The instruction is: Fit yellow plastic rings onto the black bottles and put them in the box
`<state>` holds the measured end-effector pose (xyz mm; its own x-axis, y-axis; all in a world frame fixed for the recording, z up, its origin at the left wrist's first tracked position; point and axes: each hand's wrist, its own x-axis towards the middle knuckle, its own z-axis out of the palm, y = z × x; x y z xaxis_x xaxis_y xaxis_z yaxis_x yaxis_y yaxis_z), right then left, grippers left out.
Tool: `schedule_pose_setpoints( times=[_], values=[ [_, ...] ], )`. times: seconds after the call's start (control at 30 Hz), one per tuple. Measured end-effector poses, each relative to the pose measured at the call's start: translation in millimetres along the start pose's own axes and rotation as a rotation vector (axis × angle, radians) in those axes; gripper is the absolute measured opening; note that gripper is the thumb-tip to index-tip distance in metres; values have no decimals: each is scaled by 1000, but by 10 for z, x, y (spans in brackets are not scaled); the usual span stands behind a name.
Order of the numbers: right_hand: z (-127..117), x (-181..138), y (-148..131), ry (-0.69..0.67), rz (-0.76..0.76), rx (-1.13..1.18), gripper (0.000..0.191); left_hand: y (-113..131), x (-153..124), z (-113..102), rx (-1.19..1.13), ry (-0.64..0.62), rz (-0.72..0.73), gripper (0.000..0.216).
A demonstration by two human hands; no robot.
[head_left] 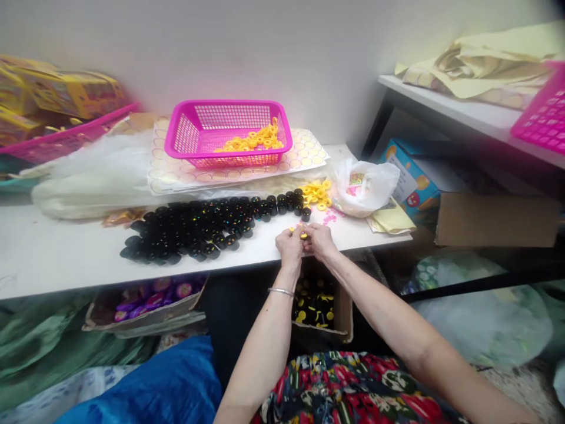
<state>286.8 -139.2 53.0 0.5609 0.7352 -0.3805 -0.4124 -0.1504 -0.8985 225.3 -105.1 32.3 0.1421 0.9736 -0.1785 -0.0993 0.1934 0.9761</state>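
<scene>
Open carton (347,312) of black and yellow pieces sits below the front edge of the white counter (66,250), black cups (189,227) crowd the counter's middle, pink basket (229,156) at its back, plain wall (326,59) beyond. Small yellow piece (303,236) is at the counter's front edge, pinched in the fingertips of left hand (290,244) and right hand (320,239). Both forearms reach in from the counter's near side, wrists converging, hands nearly touching.

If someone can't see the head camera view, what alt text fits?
A person's left hand and right hand hold small yellow pieces at a white table, beside many black cylindrical pieces; a pink basket of yellow rings sits behind.
</scene>
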Motion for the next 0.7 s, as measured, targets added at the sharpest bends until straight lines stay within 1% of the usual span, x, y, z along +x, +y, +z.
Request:
schedule_pose_setpoints(
  times=[0.1,0.23,0.33,0.4,0.47,0.6,0.7],
  values=[
    [4,0,11,8,-15,-9,17,-5,14,-3,-27,-18,-9,27],
    [7,25,3,39,-49,-69,13,23,52,5,-108,-60,-73,27],
    [-6,52,5,11,2,-43,10,43,78,2,-98,-86,-127,29],
    [-24,70,19,-6,29,16,9,41,75,-15,-84,-116,-128,33],
    [-44,71,33,-12,26,69,8,27,53,-49,-77,-178,-66,35],
    [-98,-41,18,-30,7,112,6,-17,-29,-150,-68,-366,123,31],
    [-193,-208,-28,-95,43,126,10,-26,-107,-211,-33,-430,133,36]
  ],
)
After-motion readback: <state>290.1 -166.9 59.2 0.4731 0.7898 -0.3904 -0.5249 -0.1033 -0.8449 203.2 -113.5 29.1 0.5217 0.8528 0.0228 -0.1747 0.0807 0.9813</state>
